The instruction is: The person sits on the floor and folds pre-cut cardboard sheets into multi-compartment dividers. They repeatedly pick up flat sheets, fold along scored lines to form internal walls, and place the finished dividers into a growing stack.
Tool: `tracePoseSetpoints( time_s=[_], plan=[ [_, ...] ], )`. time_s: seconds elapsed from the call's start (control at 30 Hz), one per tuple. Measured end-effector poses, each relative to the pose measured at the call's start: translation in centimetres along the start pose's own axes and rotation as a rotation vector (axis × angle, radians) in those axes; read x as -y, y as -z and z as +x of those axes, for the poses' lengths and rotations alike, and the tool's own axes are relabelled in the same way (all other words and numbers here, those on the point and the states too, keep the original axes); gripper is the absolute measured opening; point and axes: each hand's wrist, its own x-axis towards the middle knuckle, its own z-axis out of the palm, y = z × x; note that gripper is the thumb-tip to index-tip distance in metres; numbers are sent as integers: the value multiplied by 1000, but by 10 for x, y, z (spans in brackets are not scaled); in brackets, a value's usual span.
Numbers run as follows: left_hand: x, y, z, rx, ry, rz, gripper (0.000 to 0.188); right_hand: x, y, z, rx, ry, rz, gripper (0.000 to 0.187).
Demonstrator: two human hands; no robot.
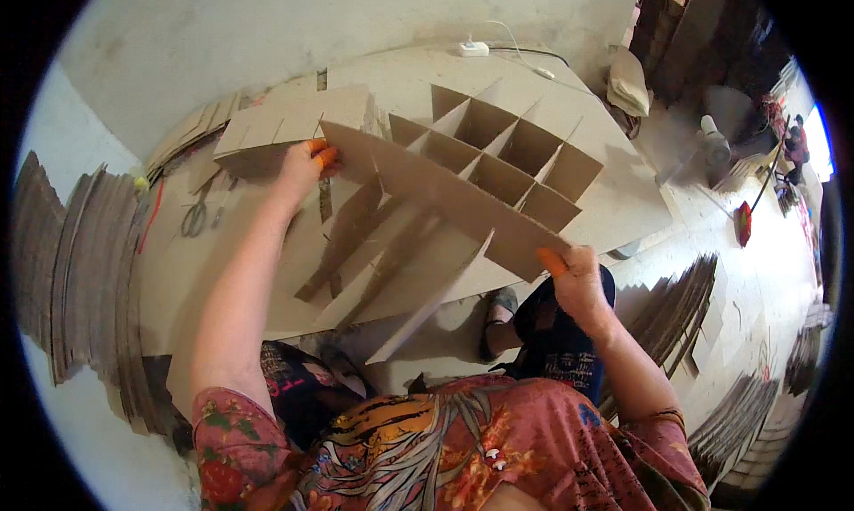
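Your left hand and right hand clamp opposite ends of a long, flat brown cardboard strip over the pale table; long axis slants far-left to near-right.

- Left hand: pinching, orange-tipped fingers curled; the nearly straight left forearm stretches below it.
- Right hand: lower than the left, also pinching; the right forearm slants down rightward from it.
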Motion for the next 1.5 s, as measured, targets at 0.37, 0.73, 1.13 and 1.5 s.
tracePoseSetpoints(
  time_s=[0.37,0.73,1.13,1.5],
  plan=[
    [22,8,-13,-131,-167,423,35,-27,-6,-6,82,267,-241,49],
    [22,12,38,-300,-581,1229,55,-42,1,19,171,296,-417,60],
    [-8,58,68,-48,-106,358,28,-17,-8,51,-84,431,-447,42],
    [-68,-71,-97,282,-1145,636,43,25,-40,76,-68,-252,1119,22]
  ],
)
